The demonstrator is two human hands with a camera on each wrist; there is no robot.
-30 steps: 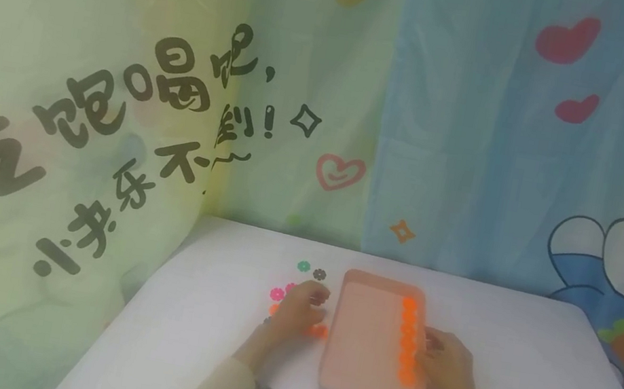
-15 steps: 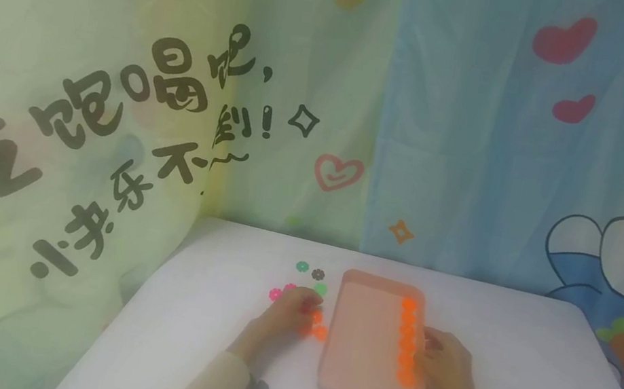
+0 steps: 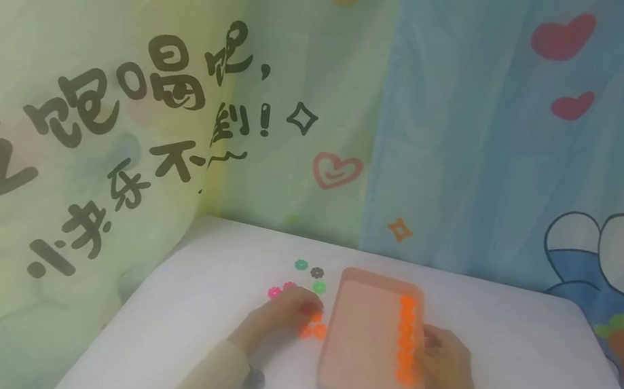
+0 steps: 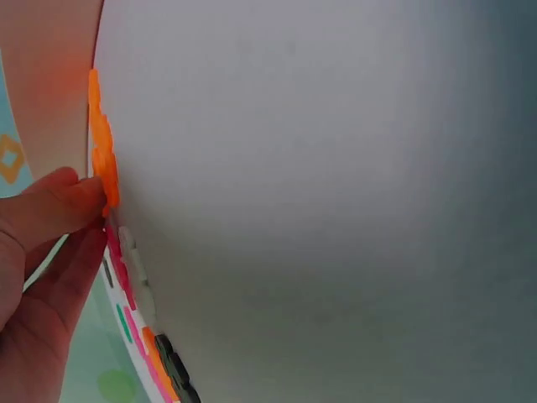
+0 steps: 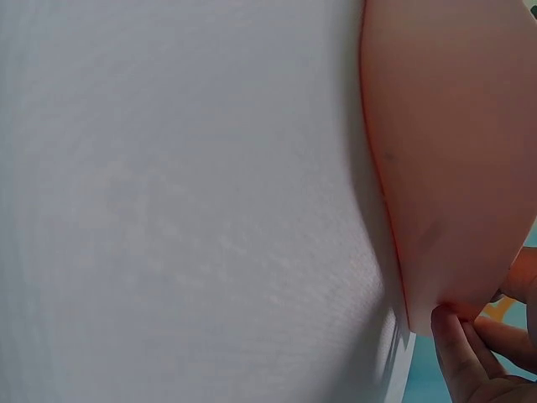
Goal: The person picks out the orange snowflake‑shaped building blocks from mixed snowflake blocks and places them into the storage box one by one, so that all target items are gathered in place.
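Note:
My left hand [image 3: 287, 307] is over the white table, just left of a pink tray [image 3: 361, 347]. In the left wrist view, its thumb and fingers pinch an orange flower-shaped piece [image 4: 104, 172]. Other orange flower pieces [image 3: 319, 330] lie right beside the fingertips, and the hand hides part of this group. My right hand [image 3: 448, 362] holds the tray's right side, thumb near the rim and fingers against the outer wall [image 5: 449, 269]. Inside the tray, along that same side, runs a column of orange flower pieces [image 3: 406, 341].
Beyond my left hand lie a teal flower piece [image 3: 301, 265], a dark brown one [image 3: 317, 272], a light green one [image 3: 319, 287] and pink ones [image 3: 274, 293]. Dark and pale pieces show low in the left wrist view. A printed curtain [image 3: 285, 204] stands behind the table.
My left hand has moved slightly left and nearer to me, onto the orange pieces, uncovering the light green piece. The right hand and tray have stayed put.

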